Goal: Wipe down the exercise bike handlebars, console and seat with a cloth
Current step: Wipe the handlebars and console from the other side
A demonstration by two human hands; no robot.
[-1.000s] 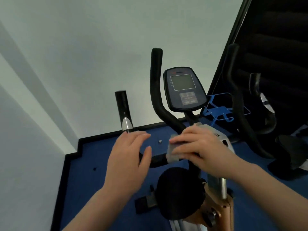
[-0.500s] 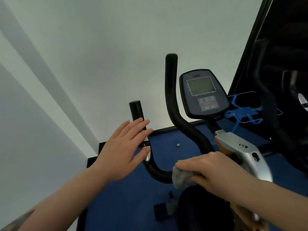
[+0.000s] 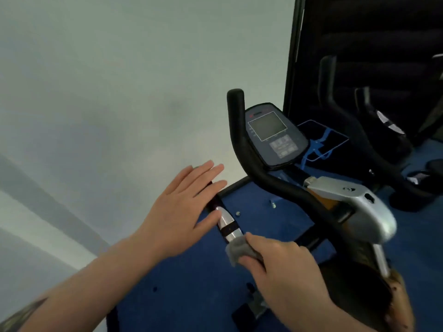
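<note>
Since half a second ago the cloth has slid left along the handlebar, from the low bend onto the foot of the left grip.

Nearest, the right hand (image 3: 282, 267) is pinched shut on the grey cloth (image 3: 237, 249), which sits against the bar just below the chrome sensor band (image 3: 227, 224). The left hand (image 3: 182, 209) lies flat and open over the left grip (image 3: 211, 197), fingers spread, steadying rather than clutching. To do this well I'd wrap the cloth right around the tube and draw it upward, lifting the left hand clear as it comes. Farther off, the right grip (image 3: 236, 121) and console (image 3: 273, 135) wait. The seat (image 3: 354, 295) is dark at near right.
</note>
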